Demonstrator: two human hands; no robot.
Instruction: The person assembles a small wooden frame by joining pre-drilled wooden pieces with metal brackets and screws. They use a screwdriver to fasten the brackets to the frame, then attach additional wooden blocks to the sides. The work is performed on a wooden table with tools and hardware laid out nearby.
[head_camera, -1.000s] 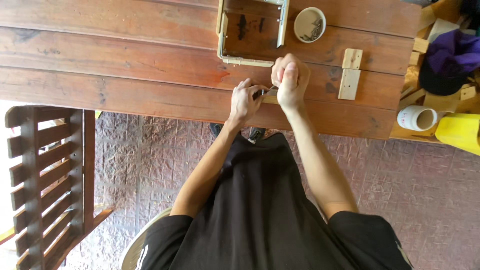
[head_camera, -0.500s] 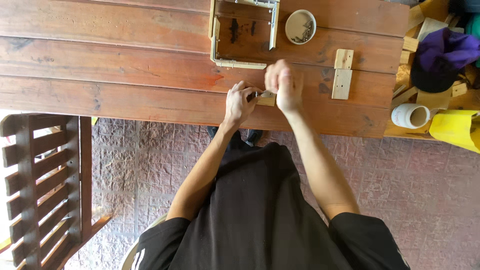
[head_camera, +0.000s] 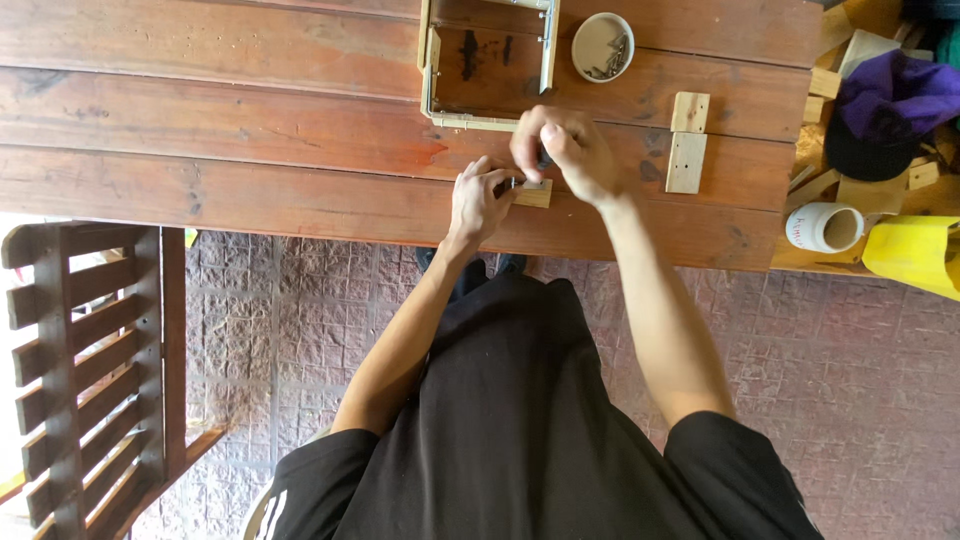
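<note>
A wooden plank table (head_camera: 250, 110) is seen from directly above, with the person's dark-clothed body filling the lower centre of the view. Both bare arms are stretched up toward the near edge of the table.

A small pale wooden block (head_camera: 535, 194) lies on the table close to that edge, just right of centre. The left hand (head_camera: 478, 200) is set at the block's 9 o'clock, its fingers curled and pinched against the block's end, where a small dark metal piece seems to be held; what it is cannot be told. The right hand (head_camera: 562, 150) is held over the block at about 1 o'clock, fingers closed as if around a small tool, most of which is hidden.

The step in hand is judged to be the fastening of something into the block. The next move would call for the block to be kept steady while the right hand is turned or pressed straight down.

At 12 o'clock from the hands lies an open wooden frame (head_camera: 487, 62). At 1 o'clock a round bowl of small dark screws (head_camera: 603, 46) is seen, and at 3 o'clock two further pale wood pieces (head_camera: 688, 135). A white cup (head_camera: 825, 227) and a yellow object (head_camera: 915, 252) sit at the far right. A slatted wooden chair (head_camera: 90, 360) stands at 8 o'clock.
</note>
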